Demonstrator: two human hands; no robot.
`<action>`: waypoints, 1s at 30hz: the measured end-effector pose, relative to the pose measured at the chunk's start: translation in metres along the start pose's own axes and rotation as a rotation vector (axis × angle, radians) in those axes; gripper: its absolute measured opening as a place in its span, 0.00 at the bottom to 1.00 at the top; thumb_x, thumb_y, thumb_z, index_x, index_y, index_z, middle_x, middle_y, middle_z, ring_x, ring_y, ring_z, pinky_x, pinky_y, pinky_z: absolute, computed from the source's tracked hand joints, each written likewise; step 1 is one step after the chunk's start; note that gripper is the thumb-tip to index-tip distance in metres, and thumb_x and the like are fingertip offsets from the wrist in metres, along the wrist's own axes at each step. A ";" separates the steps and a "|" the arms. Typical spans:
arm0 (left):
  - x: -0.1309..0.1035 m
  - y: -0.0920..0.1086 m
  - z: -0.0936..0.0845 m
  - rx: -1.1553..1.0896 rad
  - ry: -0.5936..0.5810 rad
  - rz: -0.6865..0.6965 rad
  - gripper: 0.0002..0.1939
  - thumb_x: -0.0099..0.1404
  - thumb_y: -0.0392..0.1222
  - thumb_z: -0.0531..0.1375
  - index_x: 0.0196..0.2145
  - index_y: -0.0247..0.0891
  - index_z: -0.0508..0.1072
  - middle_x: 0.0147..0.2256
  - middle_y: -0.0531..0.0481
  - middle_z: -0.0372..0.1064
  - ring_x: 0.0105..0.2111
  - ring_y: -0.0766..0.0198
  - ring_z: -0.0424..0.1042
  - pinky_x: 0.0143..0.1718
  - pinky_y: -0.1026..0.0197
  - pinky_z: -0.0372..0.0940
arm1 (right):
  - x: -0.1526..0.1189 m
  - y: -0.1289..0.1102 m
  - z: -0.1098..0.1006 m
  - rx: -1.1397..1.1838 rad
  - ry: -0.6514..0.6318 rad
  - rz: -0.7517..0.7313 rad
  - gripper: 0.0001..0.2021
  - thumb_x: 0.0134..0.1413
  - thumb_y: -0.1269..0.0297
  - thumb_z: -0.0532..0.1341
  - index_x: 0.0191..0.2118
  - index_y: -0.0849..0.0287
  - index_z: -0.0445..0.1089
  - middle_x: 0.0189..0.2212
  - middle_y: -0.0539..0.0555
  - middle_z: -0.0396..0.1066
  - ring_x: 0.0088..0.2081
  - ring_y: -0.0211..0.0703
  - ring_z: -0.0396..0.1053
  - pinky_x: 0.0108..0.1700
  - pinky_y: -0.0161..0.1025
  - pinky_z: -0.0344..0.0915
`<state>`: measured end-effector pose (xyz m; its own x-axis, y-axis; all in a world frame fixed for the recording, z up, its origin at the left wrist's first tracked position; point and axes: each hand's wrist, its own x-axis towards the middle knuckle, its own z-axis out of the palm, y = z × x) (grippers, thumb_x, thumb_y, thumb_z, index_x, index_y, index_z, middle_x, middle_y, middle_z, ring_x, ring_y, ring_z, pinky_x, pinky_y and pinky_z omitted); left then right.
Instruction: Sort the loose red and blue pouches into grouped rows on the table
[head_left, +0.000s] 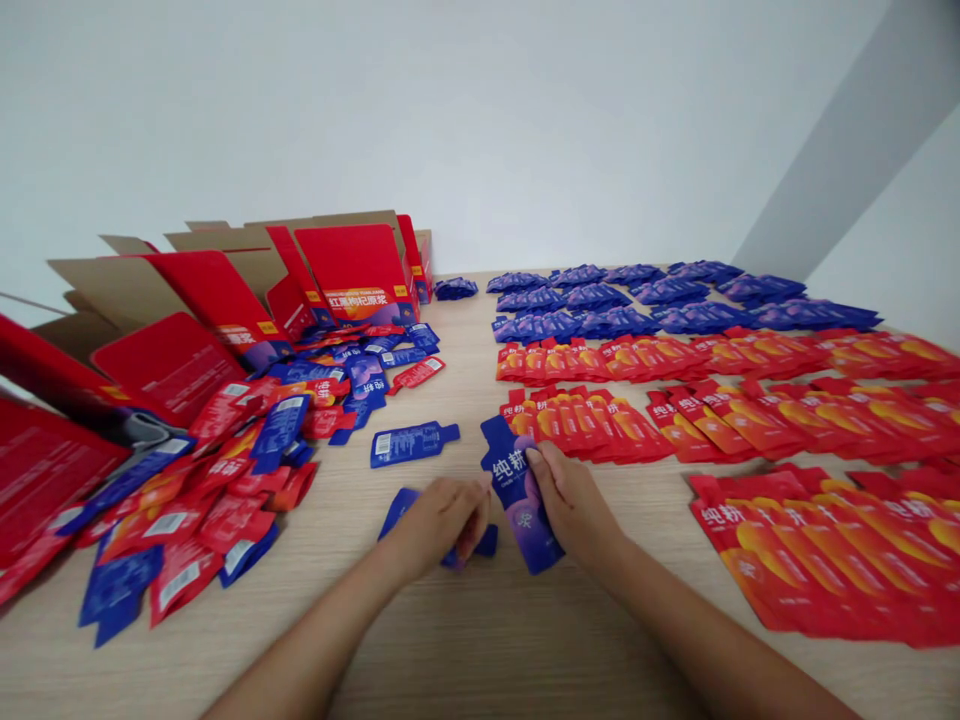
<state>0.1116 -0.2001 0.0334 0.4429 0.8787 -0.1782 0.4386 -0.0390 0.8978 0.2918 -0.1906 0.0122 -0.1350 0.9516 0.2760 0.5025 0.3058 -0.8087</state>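
A blue pouch [517,505] with white characters and purple fruit, tilted and front side up, is held in my right hand [568,500], thumb on its face. To its left, my left hand [448,515] is closed just above blue pouches [397,508] lying on the table; its fingertips are blurred, and whether they grip one is hidden. Beyond my left hand another blue pouch [414,443] lies back side up on the wood.
A loose heap of red and blue pouches [225,470] and open red boxes [360,265] stand at the left. Overlapping rows of red pouches [832,560] fill the right, with blue pouch rows [600,297] behind. A wall [525,120] borders the table [465,350].
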 end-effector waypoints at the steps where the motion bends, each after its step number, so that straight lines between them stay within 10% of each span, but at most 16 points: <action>1: -0.001 0.001 -0.011 0.042 -0.003 0.017 0.31 0.65 0.59 0.40 0.15 0.39 0.66 0.16 0.50 0.63 0.19 0.67 0.62 0.26 0.65 0.58 | 0.002 0.001 -0.005 -0.007 0.018 -0.008 0.15 0.62 0.56 0.46 0.26 0.53 0.57 0.18 0.47 0.62 0.21 0.41 0.61 0.25 0.37 0.53; 4: -0.007 0.001 -0.038 0.280 -0.032 0.022 0.17 0.55 0.55 0.59 0.35 0.40 0.74 0.36 0.49 0.71 0.37 0.59 0.68 0.39 0.62 0.61 | 0.010 0.007 -0.016 -0.053 0.022 -0.036 0.15 0.62 0.57 0.48 0.25 0.53 0.59 0.18 0.48 0.63 0.21 0.41 0.62 0.25 0.37 0.54; 7: -0.011 -0.005 -0.044 0.587 -0.120 0.011 0.29 0.43 0.45 0.68 0.46 0.42 0.71 0.46 0.48 0.66 0.47 0.53 0.64 0.48 0.58 0.59 | 0.014 0.015 -0.020 -0.206 -0.059 -0.035 0.13 0.62 0.60 0.48 0.28 0.55 0.63 0.21 0.51 0.68 0.24 0.42 0.66 0.27 0.37 0.56; 16: -0.002 -0.020 -0.042 0.481 -0.018 -0.034 0.13 0.50 0.47 0.65 0.34 0.42 0.75 0.35 0.49 0.73 0.37 0.54 0.70 0.40 0.60 0.62 | 0.008 0.021 -0.015 -0.527 -0.232 -0.152 0.12 0.60 0.65 0.52 0.28 0.57 0.68 0.28 0.60 0.73 0.31 0.51 0.71 0.32 0.41 0.60; 20: 0.003 -0.012 -0.045 0.128 0.222 0.013 0.14 0.52 0.48 0.64 0.36 0.41 0.75 0.37 0.51 0.75 0.38 0.57 0.71 0.42 0.61 0.63 | 0.009 0.005 -0.020 -0.264 -0.041 -0.181 0.09 0.59 0.59 0.55 0.33 0.56 0.69 0.32 0.56 0.73 0.37 0.49 0.69 0.38 0.42 0.62; 30: 0.012 -0.011 0.006 -0.405 0.675 -0.018 0.22 0.53 0.55 0.63 0.39 0.37 0.70 0.32 0.53 0.71 0.31 0.65 0.68 0.34 0.65 0.64 | -0.026 -0.014 0.030 0.786 -0.644 0.301 0.15 0.52 0.49 0.59 0.32 0.56 0.60 0.21 0.47 0.70 0.18 0.38 0.68 0.20 0.34 0.64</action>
<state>0.1171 -0.1919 0.0188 -0.1890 0.9816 -0.0270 0.0651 0.0399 0.9971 0.2625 -0.2184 0.0009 -0.6397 0.7570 -0.1332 -0.0720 -0.2315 -0.9702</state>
